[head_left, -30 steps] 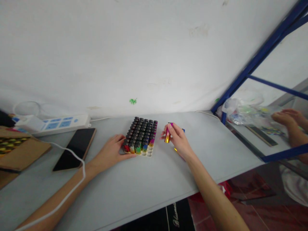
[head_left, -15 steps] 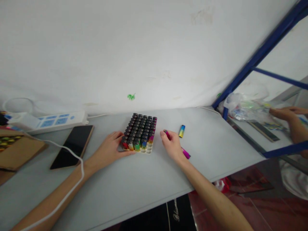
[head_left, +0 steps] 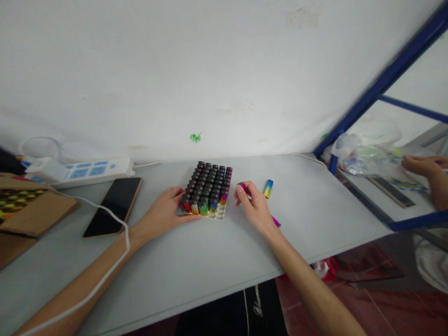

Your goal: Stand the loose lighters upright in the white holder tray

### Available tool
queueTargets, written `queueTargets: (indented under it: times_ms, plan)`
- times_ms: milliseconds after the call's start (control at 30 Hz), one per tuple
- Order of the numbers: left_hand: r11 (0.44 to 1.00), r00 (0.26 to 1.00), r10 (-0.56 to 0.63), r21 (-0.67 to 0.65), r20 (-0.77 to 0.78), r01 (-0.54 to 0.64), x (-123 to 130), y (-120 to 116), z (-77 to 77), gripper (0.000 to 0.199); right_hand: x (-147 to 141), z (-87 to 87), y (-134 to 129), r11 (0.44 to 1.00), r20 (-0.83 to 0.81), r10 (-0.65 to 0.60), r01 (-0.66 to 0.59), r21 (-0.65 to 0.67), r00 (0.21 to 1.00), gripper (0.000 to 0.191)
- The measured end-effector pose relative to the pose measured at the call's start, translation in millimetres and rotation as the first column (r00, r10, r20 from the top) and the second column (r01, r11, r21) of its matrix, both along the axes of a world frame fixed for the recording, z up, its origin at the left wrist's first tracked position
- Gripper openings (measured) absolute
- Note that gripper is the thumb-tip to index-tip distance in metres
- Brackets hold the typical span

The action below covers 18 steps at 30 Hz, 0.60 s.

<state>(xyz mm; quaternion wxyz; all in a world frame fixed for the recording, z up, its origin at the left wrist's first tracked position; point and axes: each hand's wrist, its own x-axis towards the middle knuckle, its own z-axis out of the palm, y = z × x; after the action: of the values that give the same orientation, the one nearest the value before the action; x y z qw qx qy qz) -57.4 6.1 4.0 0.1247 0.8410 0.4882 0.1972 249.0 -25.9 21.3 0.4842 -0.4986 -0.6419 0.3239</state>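
Observation:
Many black-topped lighters (head_left: 209, 184) stand upright in rows in a pale tray (head_left: 220, 216) with round holes. Several holes at its front right corner hold nothing. My left hand (head_left: 164, 211) grips this tray, fingers at its left side and thumb along the front edge. Just right of the tray, my right hand (head_left: 258, 207) is closed around a purple lighter (head_left: 242, 186), its top showing above the fingers. A blue and yellow lighter (head_left: 268, 189) lies on the table beyond that hand. Partly hidden behind the right wrist is a magenta lighter (head_left: 276, 221).
A phone (head_left: 114, 205) lies left on the grey table (head_left: 196, 261), near a power strip (head_left: 98, 170) and an open cardboard box (head_left: 45, 219). A white cable (head_left: 105, 210) crosses my left forearm. Behind a blue frame (head_left: 371, 98), another person's hand (head_left: 425, 168) is beside plastic bags (head_left: 360, 154).
My right hand has turned slightly with the purple lighter still in it, covering more of the magenta lighter. The left hand stays on the tray. The whole view has shifted slightly.

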Motion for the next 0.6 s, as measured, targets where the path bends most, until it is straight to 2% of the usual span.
queueTargets:
  times_ms: [67, 133, 267, 367, 600]
  plan:
    - [1.000, 1.000, -0.004, -0.002, 0.010, 0.004, 0, 0, 1.4, 0.066, 2, 3.2, -1, 0.991, 0.096, -0.051, 0.038, 0.132, 0.994, 0.037]
    - [1.000, 1.000, -0.004, -0.003, 0.014, 0.004, 1, 0, 1.7, 0.065, 2, 6.7, -4, 0.977, 0.171, -0.086, 0.049, 0.209, 0.981, 0.040]
    - [1.000, 1.000, -0.009, -0.005, 0.012, 0.009, 1, 0, -0.8, 0.064, 0, 9.0, -10, 0.984, 0.191, -0.010, -0.025, 0.178, 0.981, 0.043]
    - [1.000, 1.000, -0.006, 0.002, 0.008, 0.006, 1, 0, -2.3, 0.062, -1, 3.6, -11, 0.985, 0.214, 0.038, -0.072, 0.155, 0.976, 0.039]
    - [1.000, 1.000, -0.007, 0.007, 0.017, 0.007, 1, 0, -3.0, 0.065, 3, -10.8, -12, 0.979, 0.480, 0.012, -0.107, 0.172, 0.877, 0.035]
